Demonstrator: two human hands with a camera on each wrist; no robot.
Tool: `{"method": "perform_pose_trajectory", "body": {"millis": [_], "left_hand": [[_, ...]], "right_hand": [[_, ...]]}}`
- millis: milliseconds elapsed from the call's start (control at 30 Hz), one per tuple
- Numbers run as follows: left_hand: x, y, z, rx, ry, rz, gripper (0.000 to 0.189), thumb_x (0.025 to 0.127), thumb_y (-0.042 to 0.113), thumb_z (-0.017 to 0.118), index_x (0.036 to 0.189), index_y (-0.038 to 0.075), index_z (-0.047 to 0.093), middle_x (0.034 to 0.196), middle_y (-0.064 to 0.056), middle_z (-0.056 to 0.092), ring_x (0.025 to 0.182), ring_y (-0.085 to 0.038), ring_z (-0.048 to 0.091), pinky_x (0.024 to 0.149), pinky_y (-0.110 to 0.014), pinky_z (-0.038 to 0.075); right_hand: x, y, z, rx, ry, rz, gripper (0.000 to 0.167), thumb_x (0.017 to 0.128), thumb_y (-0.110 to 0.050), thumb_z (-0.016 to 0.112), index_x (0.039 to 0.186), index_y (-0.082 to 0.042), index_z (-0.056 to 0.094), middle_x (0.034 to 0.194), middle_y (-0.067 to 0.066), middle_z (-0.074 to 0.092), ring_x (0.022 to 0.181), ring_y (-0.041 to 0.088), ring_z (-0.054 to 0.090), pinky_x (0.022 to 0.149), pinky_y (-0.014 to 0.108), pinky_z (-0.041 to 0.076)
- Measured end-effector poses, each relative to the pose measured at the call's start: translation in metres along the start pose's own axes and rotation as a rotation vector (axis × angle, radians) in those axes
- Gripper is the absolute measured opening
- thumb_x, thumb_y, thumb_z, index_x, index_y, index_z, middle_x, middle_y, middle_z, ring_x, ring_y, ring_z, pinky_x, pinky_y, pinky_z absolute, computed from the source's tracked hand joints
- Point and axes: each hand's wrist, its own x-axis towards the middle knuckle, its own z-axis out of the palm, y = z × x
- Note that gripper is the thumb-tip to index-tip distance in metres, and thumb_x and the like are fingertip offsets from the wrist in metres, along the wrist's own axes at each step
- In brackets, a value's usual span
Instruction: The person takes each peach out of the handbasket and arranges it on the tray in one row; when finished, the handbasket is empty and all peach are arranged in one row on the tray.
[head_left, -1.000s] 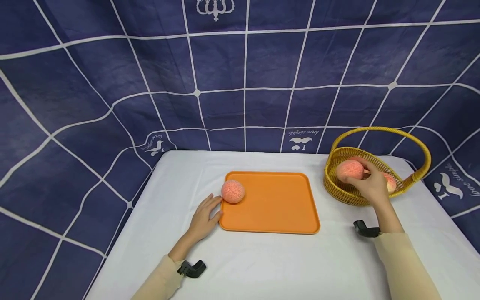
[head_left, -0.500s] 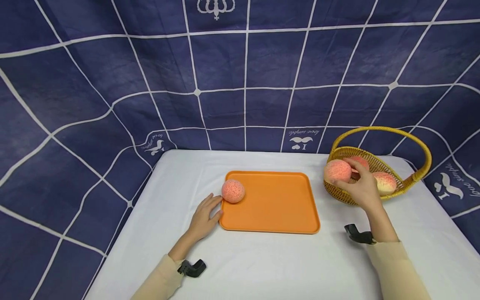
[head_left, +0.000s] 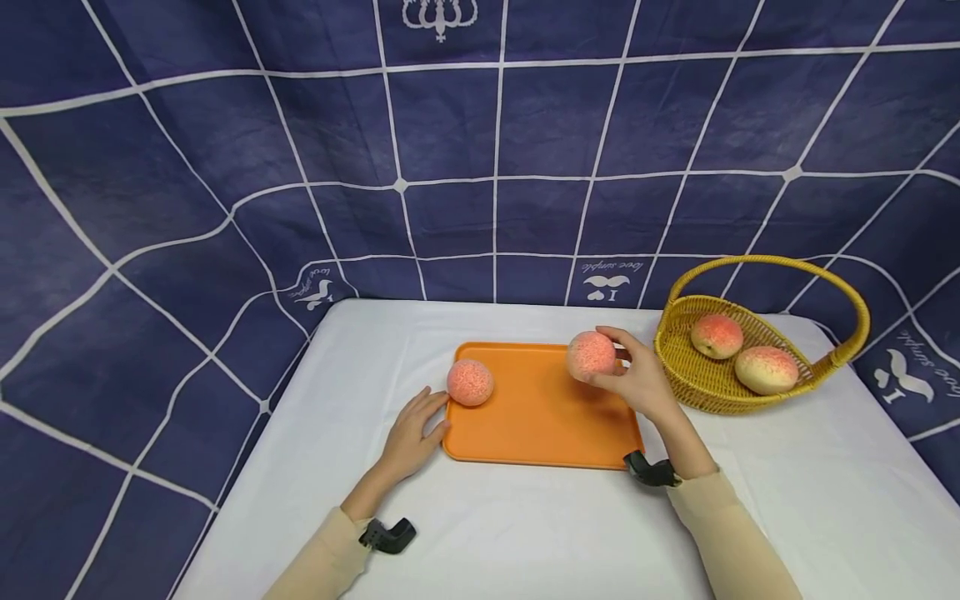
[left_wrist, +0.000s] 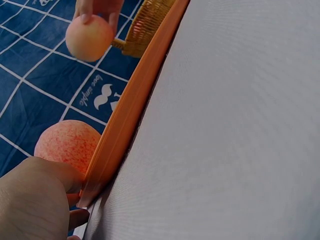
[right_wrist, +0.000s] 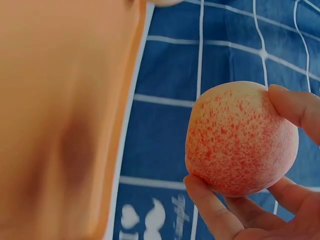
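Observation:
My right hand (head_left: 643, 382) holds a speckled pink peach (head_left: 590, 356) between thumb and fingertips. It hangs above the right part of an orange tray (head_left: 517, 429), and the right wrist view shows the peach (right_wrist: 237, 140) raised over the tray's surface, which carries a dark shadow. A second peach (head_left: 470, 382) sits on the tray by its left rim. My left hand (head_left: 408, 437) rests beside that rim, relaxed fingers touching the edge close to this peach. From the left wrist, the hand (left_wrist: 37, 200) partly hides the nearer peach (left_wrist: 70, 145).
A yellow wicker basket (head_left: 693, 387) with a tall arched handle stands at the right. Inside lie a redder peach (head_left: 717, 336) and a yellow-pink one (head_left: 767, 370). White cloth (head_left: 510, 533) covers the table, and a blue gridded curtain (head_left: 442, 225) hangs behind.
My right hand has lifted the peach out of the basket and carried it left over the tray, uncovering the two peaches left inside. The left hand has stayed put.

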Motion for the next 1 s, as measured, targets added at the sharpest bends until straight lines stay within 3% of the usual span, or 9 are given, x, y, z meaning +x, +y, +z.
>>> {"method": "perform_pose_trajectory", "body": {"millis": [233,467,600,1000], "left_hand": [[0.000,0.002,-0.001,0.002,-0.008,-0.010,0.045,0.093,0.021,0.063,0.135,0.004,0.057,0.141,-0.012,0.056,0.142,-0.037,0.037,0.115,-0.057,0.031],[0.000,0.001,-0.001,0.010,-0.011,0.001,0.046,0.093,0.021,0.063,0.135,0.004,0.057,0.140,-0.012,0.056,0.139,-0.036,0.040,0.115,-0.056,0.031],[0.001,0.001,-0.001,0.013,-0.002,0.015,0.046,0.092,0.019,0.064,0.135,0.003,0.058,0.139,-0.012,0.057,0.137,-0.036,0.042,0.114,-0.055,0.033],[0.001,0.001,-0.001,0.024,0.004,0.031,0.045,0.092,0.018,0.064,0.134,0.001,0.058,0.138,-0.014,0.058,0.133,-0.036,0.045,0.112,-0.054,0.035]], "right_hand": [[0.005,-0.010,0.039,0.049,-0.085,-0.029,0.075,0.071,-0.003,0.084,0.138,-0.007,0.051,0.134,0.020,0.054,0.116,0.042,0.058,0.089,0.046,0.058],[0.008,-0.013,0.068,0.011,-0.148,-0.048,0.075,0.070,-0.003,0.084,0.138,-0.008,0.052,0.133,0.018,0.057,0.115,0.039,0.061,0.089,0.045,0.058],[0.010,-0.012,0.079,0.021,-0.168,-0.070,0.074,0.070,-0.001,0.083,0.137,-0.005,0.053,0.133,0.018,0.058,0.114,0.039,0.061,0.090,0.046,0.057],[0.015,-0.008,0.099,0.062,-0.213,0.008,0.073,0.069,-0.004,0.084,0.136,-0.008,0.055,0.133,0.016,0.058,0.117,0.037,0.059,0.094,0.043,0.055]]}}
